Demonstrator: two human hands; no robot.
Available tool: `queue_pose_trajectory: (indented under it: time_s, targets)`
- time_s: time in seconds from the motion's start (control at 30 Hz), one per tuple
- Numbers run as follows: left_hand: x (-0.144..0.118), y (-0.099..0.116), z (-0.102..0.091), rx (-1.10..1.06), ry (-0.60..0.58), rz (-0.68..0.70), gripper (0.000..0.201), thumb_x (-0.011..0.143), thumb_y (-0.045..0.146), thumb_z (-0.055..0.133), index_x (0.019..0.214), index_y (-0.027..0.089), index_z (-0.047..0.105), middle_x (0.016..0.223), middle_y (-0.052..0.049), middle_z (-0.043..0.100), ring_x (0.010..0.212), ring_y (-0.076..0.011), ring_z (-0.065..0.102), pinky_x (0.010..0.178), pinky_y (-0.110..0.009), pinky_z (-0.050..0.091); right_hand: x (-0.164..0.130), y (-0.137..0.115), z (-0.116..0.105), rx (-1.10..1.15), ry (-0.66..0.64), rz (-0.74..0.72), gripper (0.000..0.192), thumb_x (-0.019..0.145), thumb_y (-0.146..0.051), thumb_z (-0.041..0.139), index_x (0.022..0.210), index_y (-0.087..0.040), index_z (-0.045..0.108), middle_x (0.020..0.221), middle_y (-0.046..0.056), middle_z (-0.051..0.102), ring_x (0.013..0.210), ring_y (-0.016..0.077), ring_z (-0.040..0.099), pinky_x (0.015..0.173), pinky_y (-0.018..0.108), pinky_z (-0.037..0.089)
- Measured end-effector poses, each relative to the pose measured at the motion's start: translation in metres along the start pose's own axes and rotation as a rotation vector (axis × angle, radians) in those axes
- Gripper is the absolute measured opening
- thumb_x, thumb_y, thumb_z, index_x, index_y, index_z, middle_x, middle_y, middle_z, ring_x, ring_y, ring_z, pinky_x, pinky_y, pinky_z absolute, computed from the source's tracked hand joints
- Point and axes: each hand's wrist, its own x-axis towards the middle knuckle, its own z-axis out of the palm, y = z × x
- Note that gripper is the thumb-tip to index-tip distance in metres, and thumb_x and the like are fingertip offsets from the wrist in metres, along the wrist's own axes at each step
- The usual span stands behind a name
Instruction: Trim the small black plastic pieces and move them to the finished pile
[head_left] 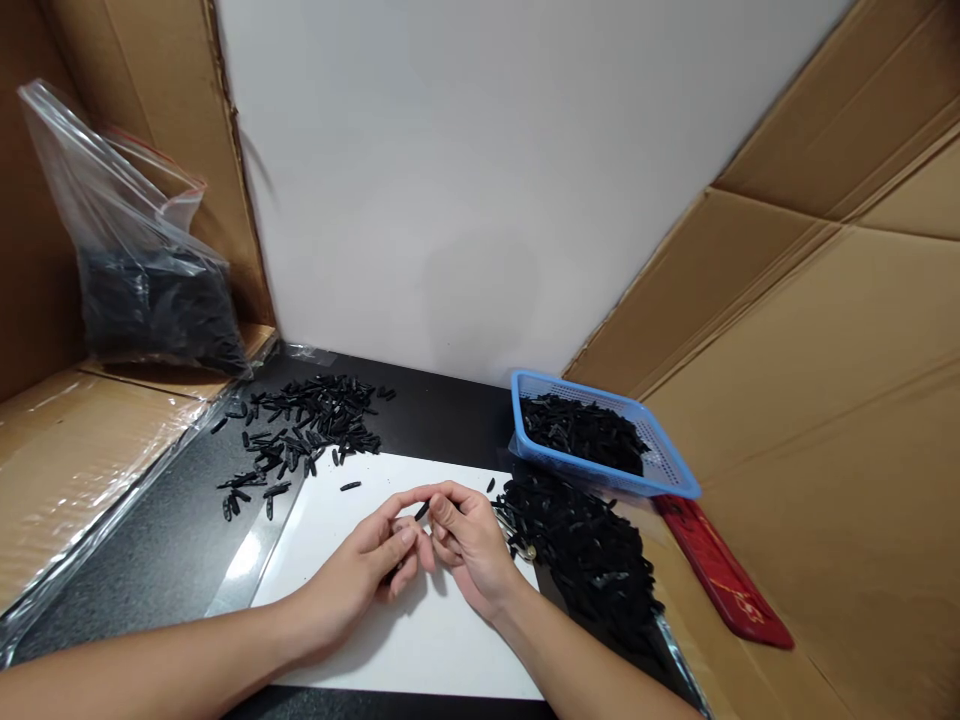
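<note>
My left hand (375, 560) and my right hand (476, 550) meet above a white sheet (450, 640). A small black oblong piece (422, 510) is pinched between my right thumb and fingers, its end near my left fingertips. My left fingers are curled, with something dark partly showing beneath them; its kind is hidden. One similar loose piece (350, 486) lies on the sheet. Beside my right hand spreads a heap of matte black pieces (585, 550). A small metal object (529, 552), partly covered, shows at the heap's edge.
Scattered glossy black pieces (322, 415) lie at the back left. A blue plastic basket (607, 478) of black pieces stands back right, near a red flat object (727, 580). A clear bag (157, 300) with dark contents leans against cardboard (172, 110). A white wall (480, 150) rises behind.
</note>
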Motion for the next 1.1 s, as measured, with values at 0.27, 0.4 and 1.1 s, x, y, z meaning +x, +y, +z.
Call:
queue_pose_trajectory:
  time_s: [0.27,0.4,1.1]
  targets:
    - [0.003,-0.004,-0.002,0.071,-0.051,0.005,0.072,0.086,0.047,0.057,0.145,0.016,0.028,0.055,0.003,0.063,0.040,-0.0072,0.024,0.044,-0.025,0.013,-0.001,0.000,0.001,0.012,-0.010,0.001,0.032,0.068,-0.042,0.080,0.078,-0.014,0.069,0.046,-0.010,0.037,0.038,0.0020,0.016,0.037,0.019,0.010]
    - [0.002,-0.008,-0.006,0.065,-0.059,0.007,0.081,0.087,0.049,0.056,0.149,0.018,0.016,0.050,0.005,0.060,0.040,-0.0076,0.023,0.044,-0.024,0.014,-0.001,-0.002,0.001,0.057,-0.061,0.039,0.033,0.077,-0.045,0.071,0.067,-0.016,0.057,0.054,-0.005,0.050,0.038,0.0026,0.024,0.035,0.017,0.012]
    - [-0.002,-0.015,-0.009,0.071,-0.043,0.055,0.048,0.092,0.029,0.049,0.139,0.028,0.039,0.074,0.001,0.055,0.070,-0.0157,0.046,0.073,-0.032,0.033,0.000,0.002,0.003,0.019,0.092,-0.005,0.045,0.066,-0.045,0.080,0.058,-0.017,0.046,0.045,-0.008,0.048,0.032,0.0006,0.026,0.033,0.015,0.013]
